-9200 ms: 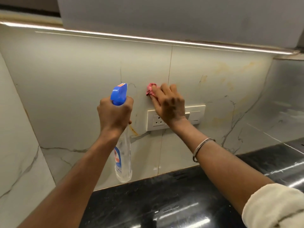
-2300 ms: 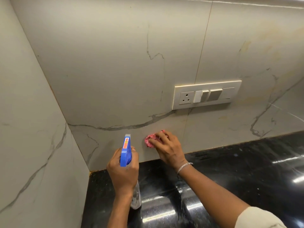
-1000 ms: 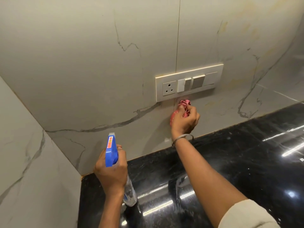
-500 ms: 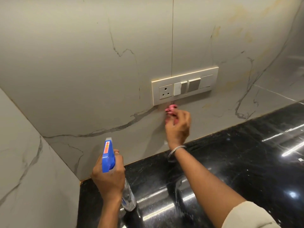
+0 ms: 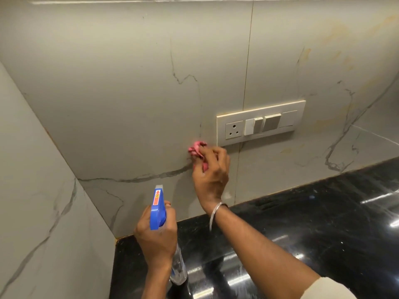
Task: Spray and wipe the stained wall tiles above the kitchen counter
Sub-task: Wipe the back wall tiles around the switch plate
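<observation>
My right hand (image 5: 212,171) grips a crumpled pink cloth (image 5: 197,150) and presses it against the grey marble-look wall tiles (image 5: 133,100), just left of and below the socket plate's lower left corner. My left hand (image 5: 157,236) holds a spray bottle (image 5: 158,209) with a blue trigger head and a clear body, upright over the counter, nozzle aimed at the wall. Yellowish stains (image 5: 306,59) mark the right tile (image 5: 280,50) above and beside the socket plate.
A cream socket and switch plate (image 5: 260,124) is set in the wall across the tile joint. A glossy black counter (image 5: 302,234) runs below. A side wall (image 5: 32,201) closes the corner on the left.
My right hand slid the pink cloth leftwards from under the socket plate to its lower left corner. The left hand kept the bottle in much the same place.
</observation>
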